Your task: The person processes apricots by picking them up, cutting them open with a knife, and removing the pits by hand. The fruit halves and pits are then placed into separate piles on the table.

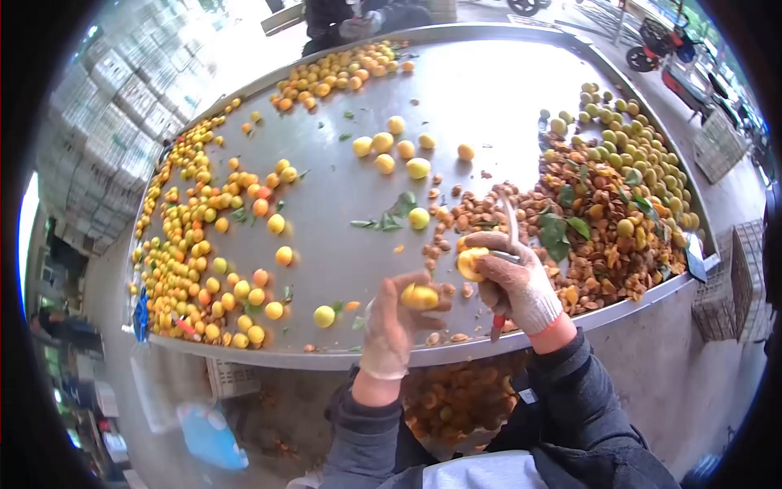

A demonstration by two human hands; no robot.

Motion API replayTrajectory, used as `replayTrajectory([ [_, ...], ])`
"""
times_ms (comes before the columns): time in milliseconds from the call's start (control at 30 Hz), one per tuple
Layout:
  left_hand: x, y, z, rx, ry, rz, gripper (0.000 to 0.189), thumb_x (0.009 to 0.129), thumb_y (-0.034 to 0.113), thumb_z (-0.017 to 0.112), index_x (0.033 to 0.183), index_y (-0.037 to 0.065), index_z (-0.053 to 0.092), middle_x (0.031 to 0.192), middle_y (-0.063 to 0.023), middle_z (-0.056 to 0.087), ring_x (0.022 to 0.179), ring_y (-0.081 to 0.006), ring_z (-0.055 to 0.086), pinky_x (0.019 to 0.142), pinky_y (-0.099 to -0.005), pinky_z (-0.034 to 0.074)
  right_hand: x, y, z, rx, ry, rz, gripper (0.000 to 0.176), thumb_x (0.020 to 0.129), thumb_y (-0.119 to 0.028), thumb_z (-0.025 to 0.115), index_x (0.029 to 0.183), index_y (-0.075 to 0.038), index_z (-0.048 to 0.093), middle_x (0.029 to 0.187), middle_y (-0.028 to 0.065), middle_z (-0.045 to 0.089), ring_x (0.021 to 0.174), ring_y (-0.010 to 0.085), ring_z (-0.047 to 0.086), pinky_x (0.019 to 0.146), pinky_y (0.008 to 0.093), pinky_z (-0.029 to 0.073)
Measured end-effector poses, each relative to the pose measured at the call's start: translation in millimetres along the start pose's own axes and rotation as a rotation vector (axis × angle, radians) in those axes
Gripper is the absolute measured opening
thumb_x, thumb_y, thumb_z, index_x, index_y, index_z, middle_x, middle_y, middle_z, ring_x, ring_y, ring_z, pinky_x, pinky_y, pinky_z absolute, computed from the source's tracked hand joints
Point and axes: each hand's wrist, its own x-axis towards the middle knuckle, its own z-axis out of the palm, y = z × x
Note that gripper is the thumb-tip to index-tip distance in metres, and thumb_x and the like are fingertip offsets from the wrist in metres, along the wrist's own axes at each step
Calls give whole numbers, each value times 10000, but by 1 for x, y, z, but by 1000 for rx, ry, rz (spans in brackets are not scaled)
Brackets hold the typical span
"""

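While both gloved hands work above the near rim of the bench (pixel 481 90) | left hand (pixel 389 328): fingers clamped on a yellow fruit (pixel 419 297) | right hand (pixel 521 287): fingers closed around a cut fruit (pixel 470 263) and a knife (pixel 511 220), blade pointing up | pile of pits (pixel 599 244) just right of the hands | loose fruit (pixel 204 244) spread along the bench's left side

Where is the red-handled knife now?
Head view, right of centre: the red-handled knife sits in the gloved right hand above the near rim of the metal table, beside brown pits.
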Motion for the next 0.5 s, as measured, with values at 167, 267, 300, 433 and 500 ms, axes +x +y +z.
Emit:
replayTrajectory([
  [167,-7,-19,7,413,-426,121,659,1001,537,250,1091,13,639,915,-117,646,813,-237,630,726,-330,491,-7,-7,-8,-127,-64,65,267,834,-105,633,1093,-42,624,736,-2,599,456,34,453,409,174,330],
  [267,-6,0,29,297,-235,27,728,955,634,261,1202,31,585,862,-79,624,659,-147,566,599,-258,445,-9,-10,-2,-409,-235,83,270,827,-190,656,1066,-65,649,702,16,599,501,56,528,440,198,382],
  [300,-5,7,33,187,-257,-22,752,937,664,273,1239,40,563,862,-70,622,616,-121,540,576,-234,428,-3,1,-2,-406,-240,91,270,827,-190,656,1066,-65,649,702,16,599,501,56,528,440,198,382],
  [433,0,-6,19,203,-33,-202,658,931,615,410,1256,56,535,887,-69,622,592,-118,524,540,-213,399,14,25,1,-598,-382,-734,207,831,-70,626,1031,-34,659,680,13,596,468,57,490,426,198,373],
  [500,4,-16,18,-4,-74,-193,616,929,571,463,1245,47,538,938,-91,617,696,-159,572,612,-261,460,-5,-5,11,-189,88,-103,199,850,-73,602,1037,-26,651,592,-10,526,420,55,427,395,201,320],
])
